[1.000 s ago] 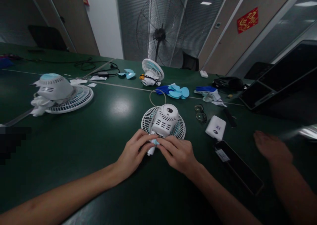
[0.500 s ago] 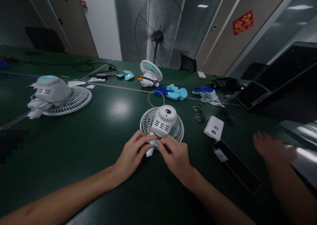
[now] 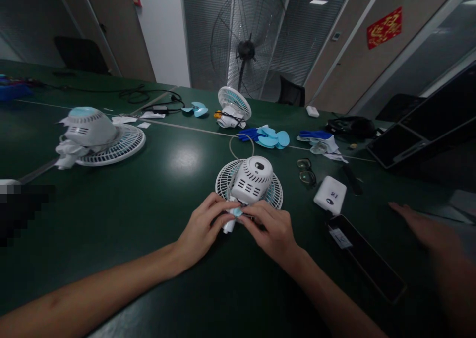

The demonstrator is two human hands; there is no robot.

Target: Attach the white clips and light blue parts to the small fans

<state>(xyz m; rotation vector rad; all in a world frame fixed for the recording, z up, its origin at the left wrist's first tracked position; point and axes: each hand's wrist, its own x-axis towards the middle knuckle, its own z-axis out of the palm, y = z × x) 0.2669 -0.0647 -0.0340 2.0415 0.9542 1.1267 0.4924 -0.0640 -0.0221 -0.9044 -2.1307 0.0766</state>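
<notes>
A small white fan [image 3: 255, 181] lies face down on the table in front of me, its grille flat and its vented motor housing up. My left hand [image 3: 206, 226] pinches the near end of this fan, by a light-blue part [image 3: 235, 212] at its neck. From the other side my right hand [image 3: 273, 229] grips the same spot, thumb and fingertips drawn together. Both sets of fingertips nearly meet and hide most of the neck. A white stub [image 3: 229, 226] sticks out below them. The fan's pale cable [image 3: 241, 138] loops up behind the housing.
Another white fan [image 3: 92, 134] lies at left; a third [image 3: 234, 107] stands at the back near blue fan blades [image 3: 273, 138]. Right are glasses [image 3: 307, 171], a white box [image 3: 330, 195], a black phone-like slab [image 3: 366, 256] and another person's blurred hand [image 3: 420, 226].
The view has shifted slightly, so the scene sits a little further right. My fingertips have changed position on the fan's neck, showing more light blue. The other person's hand has moved.
</notes>
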